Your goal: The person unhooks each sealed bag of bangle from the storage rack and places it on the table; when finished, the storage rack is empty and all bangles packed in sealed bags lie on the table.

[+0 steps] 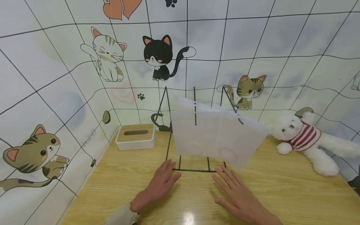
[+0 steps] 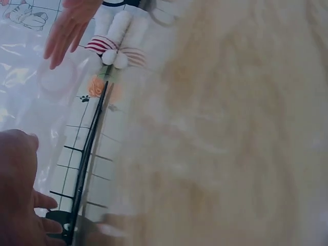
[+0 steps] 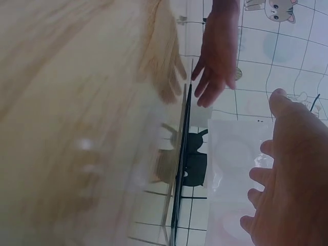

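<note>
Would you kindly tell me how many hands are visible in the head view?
2: the left hand near the front left corner of the black wire rack, and the right hand near its front right corner. Neither is hidden.

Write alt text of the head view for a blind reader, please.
A person's outstretched left hand and right hand are at the front of a black wire rack bearing a translucent sheet. On the wooden table, a white box stands left, a plush toy right, before a cat-print wall.
</note>
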